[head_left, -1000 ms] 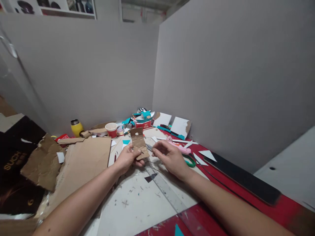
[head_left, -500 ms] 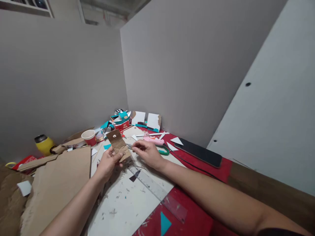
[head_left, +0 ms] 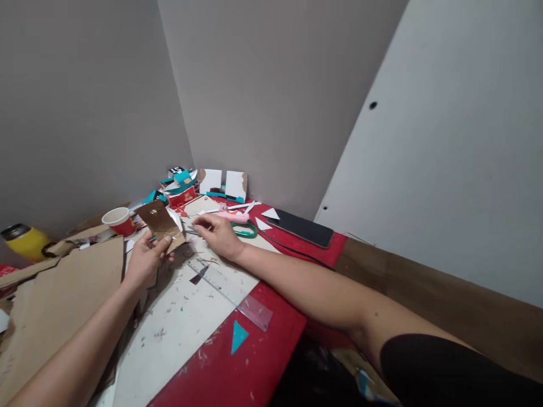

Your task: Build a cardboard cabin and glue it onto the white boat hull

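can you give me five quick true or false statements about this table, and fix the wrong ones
1. The left hand holds a piece of cardboard. True.
2. The right hand grips that cardboard too. False: the right hand is apart from it.
3. The ruler is see-through. True.
4. The paper cup lies on its side. False: the paper cup stands upright.
5. The blue triangle lies on the red surface. True.

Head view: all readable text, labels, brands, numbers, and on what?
"ST": tilted, on the black piece atop the pile at the back.
Red box under it: pale marking, too small to read.
Ruler: scale marks, numbers too small to read.
Paper cup: yellow print, unreadable.
Cardboard piece in the left hand: no text visible.
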{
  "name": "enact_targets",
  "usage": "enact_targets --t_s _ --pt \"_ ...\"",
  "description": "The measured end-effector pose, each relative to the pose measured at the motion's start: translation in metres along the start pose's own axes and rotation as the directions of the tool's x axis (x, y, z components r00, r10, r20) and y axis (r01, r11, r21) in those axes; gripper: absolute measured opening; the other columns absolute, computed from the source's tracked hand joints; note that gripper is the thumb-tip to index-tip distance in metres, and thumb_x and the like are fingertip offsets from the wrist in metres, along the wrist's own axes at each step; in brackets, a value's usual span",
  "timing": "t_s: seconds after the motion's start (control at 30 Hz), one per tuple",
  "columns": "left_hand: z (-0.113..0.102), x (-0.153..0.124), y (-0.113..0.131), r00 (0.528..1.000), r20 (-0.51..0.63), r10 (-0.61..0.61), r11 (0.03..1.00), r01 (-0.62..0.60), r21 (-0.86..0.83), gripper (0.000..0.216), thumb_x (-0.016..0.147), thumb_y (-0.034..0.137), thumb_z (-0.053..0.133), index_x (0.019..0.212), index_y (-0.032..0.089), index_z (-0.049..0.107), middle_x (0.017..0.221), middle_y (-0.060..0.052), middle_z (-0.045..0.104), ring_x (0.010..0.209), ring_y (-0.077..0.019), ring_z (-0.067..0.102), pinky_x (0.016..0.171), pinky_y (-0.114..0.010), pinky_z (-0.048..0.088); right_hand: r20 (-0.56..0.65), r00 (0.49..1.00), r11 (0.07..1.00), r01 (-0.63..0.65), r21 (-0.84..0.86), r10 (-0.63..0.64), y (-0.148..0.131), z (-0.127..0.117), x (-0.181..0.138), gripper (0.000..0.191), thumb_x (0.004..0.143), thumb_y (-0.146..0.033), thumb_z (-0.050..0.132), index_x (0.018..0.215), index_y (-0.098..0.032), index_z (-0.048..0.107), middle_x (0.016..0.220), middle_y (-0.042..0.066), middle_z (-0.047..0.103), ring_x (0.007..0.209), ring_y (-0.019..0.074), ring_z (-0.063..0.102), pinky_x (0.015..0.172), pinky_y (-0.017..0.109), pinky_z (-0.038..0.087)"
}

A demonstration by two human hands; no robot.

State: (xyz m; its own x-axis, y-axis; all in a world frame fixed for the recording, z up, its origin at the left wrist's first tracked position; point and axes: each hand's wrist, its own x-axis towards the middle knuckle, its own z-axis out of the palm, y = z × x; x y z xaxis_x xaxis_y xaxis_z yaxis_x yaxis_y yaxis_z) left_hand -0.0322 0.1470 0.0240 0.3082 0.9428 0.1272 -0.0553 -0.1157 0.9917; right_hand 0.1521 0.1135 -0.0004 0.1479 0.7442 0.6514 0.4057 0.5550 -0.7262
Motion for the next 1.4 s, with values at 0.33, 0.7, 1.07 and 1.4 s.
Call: enact_targets --t_s 0.33,0.7,1.07,1.4 --pt "0.015 0.008 0.044 0.998 -0.059 -0.010 0.994 0.016 0.110 0.038 0.053 0.025 0.085 0.080 0.016 0.060 0.065 0.004 0.062 0.048 -0.0102 0.056 0.043 -0.021 0.051 -0.045 0.999 0.992 0.012 -0.126 -0.018 -0.013 -0.010 0.013 0.010 0.088 -0.021 0.057 0.078 -0.020 0.055 0.072 -0.002 0.060 0.067 0.0130 0.055 0.065 0.022 0.039" --pt "0.029 -0.042 0.028 0.963 -0.268 0.016 0.999 -0.007 0.034 0.032 0.052 0.017 0.077 0.061 0.018 0.046 0.060 0.006 0.060 0.048 -0.0104 0.057 0.039 -0.018 0.047 0.110 0.994 0.981 0.001 -0.194 0.021 -0.021 -0.013 0.010 0.011 0.090 -0.028 0.053 0.081 -0.022 0.053 0.078 -0.002 0.062 0.076 0.0156 0.058 0.067 0.023 0.037" --pt "0.044 -0.066 0.000 0.988 -0.153 -0.025 1.000 0.025 0.000 0.019 0.064 0.014 0.064 0.082 0.018 0.059 0.074 0.002 0.065 0.049 -0.0129 0.057 0.035 -0.022 0.048 0.156 0.988 0.982 0.037 -0.186 -0.008 -0.006 -0.009 0.004 0.016 0.089 -0.018 0.056 0.075 -0.019 0.049 0.070 -0.003 0.054 0.067 0.0118 0.050 0.064 0.022 0.034" --pt "0.047 -0.061 -0.008 0.997 -0.079 -0.012 1.000 0.011 -0.015 0.023 0.066 0.008 0.054 0.086 0.012 0.063 0.079 -0.007 0.067 0.055 -0.0186 0.063 0.034 -0.024 0.049 0.182 0.983 0.979 0.068 -0.192 -0.032 0.002 -0.006 0.003 0.018 0.089 -0.016 0.055 0.073 -0.019 0.046 0.070 -0.004 0.053 0.069 0.0119 0.049 0.064 0.023 0.034"
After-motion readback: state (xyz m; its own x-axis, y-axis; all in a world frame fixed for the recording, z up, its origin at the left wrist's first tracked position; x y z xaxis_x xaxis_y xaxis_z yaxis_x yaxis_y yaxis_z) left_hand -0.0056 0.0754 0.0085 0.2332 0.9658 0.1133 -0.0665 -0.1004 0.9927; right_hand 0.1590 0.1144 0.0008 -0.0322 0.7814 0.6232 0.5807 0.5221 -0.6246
